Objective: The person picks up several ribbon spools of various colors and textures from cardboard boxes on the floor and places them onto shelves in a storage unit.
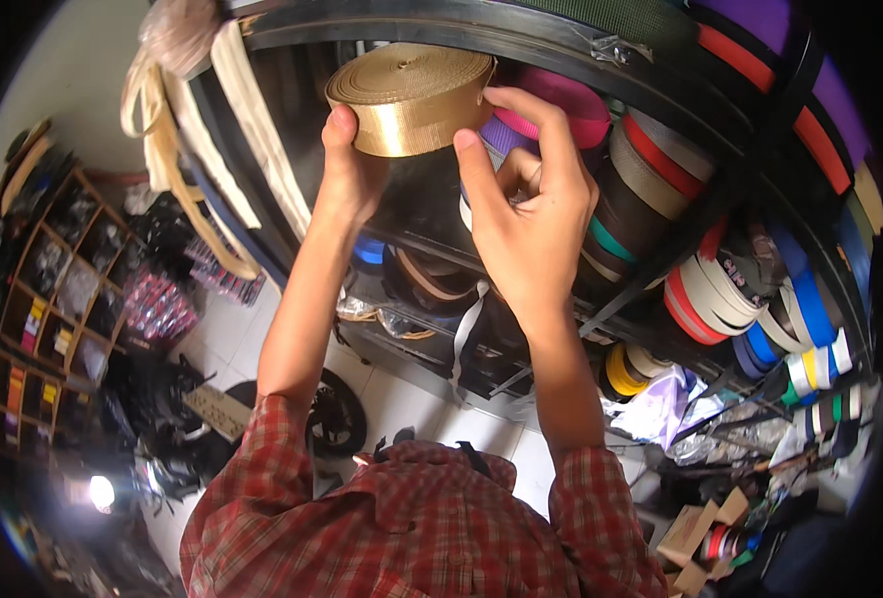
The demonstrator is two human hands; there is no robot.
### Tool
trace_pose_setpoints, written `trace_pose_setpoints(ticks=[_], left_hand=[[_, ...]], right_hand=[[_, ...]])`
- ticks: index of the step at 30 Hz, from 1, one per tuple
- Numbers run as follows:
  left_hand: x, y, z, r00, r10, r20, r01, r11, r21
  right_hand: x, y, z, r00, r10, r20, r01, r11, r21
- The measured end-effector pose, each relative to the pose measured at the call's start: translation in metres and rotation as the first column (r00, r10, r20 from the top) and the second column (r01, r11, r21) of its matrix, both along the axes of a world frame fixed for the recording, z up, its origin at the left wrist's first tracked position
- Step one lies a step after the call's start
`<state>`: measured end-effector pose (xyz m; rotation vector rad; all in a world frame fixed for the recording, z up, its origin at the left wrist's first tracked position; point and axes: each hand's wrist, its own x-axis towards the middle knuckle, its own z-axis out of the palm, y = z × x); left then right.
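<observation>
The person wears a red checked cloth shirt (pixel 411 528), in which dark and pale lines cross and make small squares. The left sleeve (pixel 274 448) and the right sleeve (pixel 596 488) carry the same pattern, with soft wrinkles, and finish near the elbows. On the far side of these sleeves, the left hand (pixel 350 169) and the right hand (pixel 531 214) are bare.

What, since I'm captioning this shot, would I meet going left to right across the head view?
Bright light, hanging cream straps, gold strap roll, right hand, yellow roll, cardboard box.
</observation>
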<state>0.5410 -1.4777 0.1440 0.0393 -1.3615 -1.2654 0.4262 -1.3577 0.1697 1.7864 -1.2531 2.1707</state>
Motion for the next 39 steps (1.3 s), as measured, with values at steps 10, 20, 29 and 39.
trace_pose_setpoints(ticks=[10,20,29,39], left_hand=[[-0.040,-0.071,0.017,0.956,-0.260,0.136,0.260,0.965,0.016],[-0.084,-0.070,0.030,0.917,-0.373,0.138,0.384,0.922,-0.059],[-0.096,-0.055,0.038,0.918,-0.303,0.254,0.319,0.948,-0.021],[-0.095,-0.055,0.036,0.917,-0.241,0.317,0.282,0.955,-0.091]], right_hand=[[-0.002,-0.010,0.012,0.984,-0.178,-0.002,0.176,0.971,0.162],[-0.026,-0.002,0.015,0.944,-0.325,0.054,0.312,0.935,0.172],[-0.038,0.000,0.002,0.945,-0.266,0.193,0.239,0.959,0.149],[-0.044,-0.009,-0.010,0.951,-0.241,0.192,0.235,0.970,0.055]])
